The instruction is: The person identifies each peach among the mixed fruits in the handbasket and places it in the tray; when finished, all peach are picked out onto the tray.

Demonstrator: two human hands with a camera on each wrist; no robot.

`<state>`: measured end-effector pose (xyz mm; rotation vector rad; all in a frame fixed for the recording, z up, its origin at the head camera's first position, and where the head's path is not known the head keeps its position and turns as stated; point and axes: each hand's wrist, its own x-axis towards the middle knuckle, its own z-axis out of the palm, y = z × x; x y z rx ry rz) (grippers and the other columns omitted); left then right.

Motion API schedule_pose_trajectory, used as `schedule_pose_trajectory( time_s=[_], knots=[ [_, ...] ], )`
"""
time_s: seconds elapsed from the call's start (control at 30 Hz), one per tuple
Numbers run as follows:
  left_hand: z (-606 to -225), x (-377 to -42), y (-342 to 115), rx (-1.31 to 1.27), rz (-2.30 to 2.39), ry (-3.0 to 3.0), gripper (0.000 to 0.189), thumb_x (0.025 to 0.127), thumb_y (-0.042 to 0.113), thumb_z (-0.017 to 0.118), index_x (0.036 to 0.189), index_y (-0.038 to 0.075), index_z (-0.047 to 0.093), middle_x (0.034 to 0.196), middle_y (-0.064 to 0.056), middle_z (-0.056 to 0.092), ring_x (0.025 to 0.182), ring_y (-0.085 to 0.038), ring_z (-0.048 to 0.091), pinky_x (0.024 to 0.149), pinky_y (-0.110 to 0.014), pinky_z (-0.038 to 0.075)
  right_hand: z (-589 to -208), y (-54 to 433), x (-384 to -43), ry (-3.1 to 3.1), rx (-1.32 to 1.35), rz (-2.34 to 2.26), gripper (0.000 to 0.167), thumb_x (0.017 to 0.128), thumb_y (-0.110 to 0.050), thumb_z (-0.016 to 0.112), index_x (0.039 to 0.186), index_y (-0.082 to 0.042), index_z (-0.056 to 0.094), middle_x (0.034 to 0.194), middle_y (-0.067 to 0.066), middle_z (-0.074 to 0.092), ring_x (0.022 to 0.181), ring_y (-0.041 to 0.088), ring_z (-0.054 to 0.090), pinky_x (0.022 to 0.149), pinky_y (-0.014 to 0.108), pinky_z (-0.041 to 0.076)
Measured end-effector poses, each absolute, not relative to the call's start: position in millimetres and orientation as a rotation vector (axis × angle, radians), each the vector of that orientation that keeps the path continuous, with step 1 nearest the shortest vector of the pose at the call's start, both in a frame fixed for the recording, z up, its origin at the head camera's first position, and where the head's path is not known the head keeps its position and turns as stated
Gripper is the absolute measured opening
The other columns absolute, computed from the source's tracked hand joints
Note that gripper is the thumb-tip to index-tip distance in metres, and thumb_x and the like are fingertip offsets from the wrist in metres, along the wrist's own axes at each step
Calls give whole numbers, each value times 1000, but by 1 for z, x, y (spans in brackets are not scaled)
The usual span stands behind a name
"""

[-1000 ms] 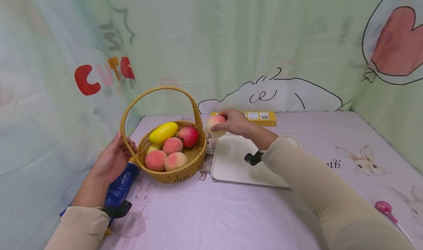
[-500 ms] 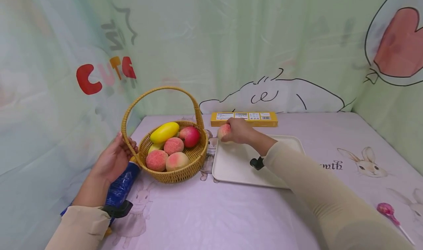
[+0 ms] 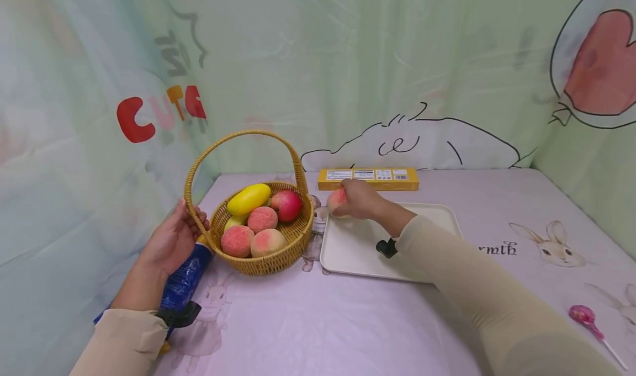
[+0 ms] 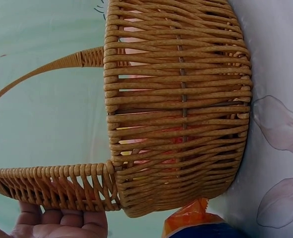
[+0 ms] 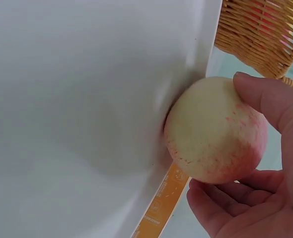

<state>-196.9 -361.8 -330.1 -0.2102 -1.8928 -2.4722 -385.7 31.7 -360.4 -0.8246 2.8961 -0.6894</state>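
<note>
At the upper-left corner of the tray [image 3: 353, 254], the right hand [image 3: 362, 200] pinches a peach [image 3: 336, 201], the left hand [image 3: 173, 239] clasping the basket [image 3: 268, 263]; placing seems underway, calling for release.

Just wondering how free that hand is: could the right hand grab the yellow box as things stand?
Probably not yet: the right hand holds a peach at the white tray. The yellow box lies just beyond, with nothing visible between, so an emptied hand likely could.

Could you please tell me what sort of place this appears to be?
Probably a small staged tabletop set-up: cartoon-printed curtains hang at the back and sides of a rabbit-print tablecloth, with a wicker basket and a white tray on it.
</note>
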Motion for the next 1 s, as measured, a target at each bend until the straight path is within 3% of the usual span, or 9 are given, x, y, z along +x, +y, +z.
schedule_pose_trajectory(
  time_s=[0.23, 0.5, 0.7, 1.0],
  knots=[
    [-330, -196, -362, -211, -2468, -1895, 34, 111, 45, 39, 108, 18, 61, 102, 2, 60, 103, -15, 55, 95, -26, 41, -357, 32, -382, 2887, -868, -667, 80, 86, -34, 83, 145, 8, 48, 132, 24, 64, 120, 36, 61, 107, 49, 48],
    [-329, -197, -362, -227, -2460, -1905, 35, 111, 45, 38, 108, 19, 61, 102, 3, 60, 102, -15, 56, 95, -25, 42, -346, 30, -375, 2869, -885, -818, 93, 88, -44, 80, 157, 0, 35, 159, 21, 44, 147, 39, 42, 121, 53, 35],
    [-329, -197, -361, -217, -2459, -1898, 34, 111, 45, 39, 108, 18, 61, 102, 2, 60, 102, -15, 56, 95, -25, 42, -331, 23, -363, 2817, -958, -944, 93, 89, -46, 81, 159, -4, 35, 162, 17, 40, 149, 36, 39, 120, 53, 36],
    [-329, -197, -361, -201, -2470, -1899, 33, 110, 45, 42, 108, 18, 61, 102, 2, 60, 103, -16, 56, 95, -25, 43, -313, 7, -344, 2729, -1050, -1039, 86, 89, -48, 78, 155, -5, 41, 155, 15, 50, 140, 32, 52, 113, 49, 46]
  ],
)
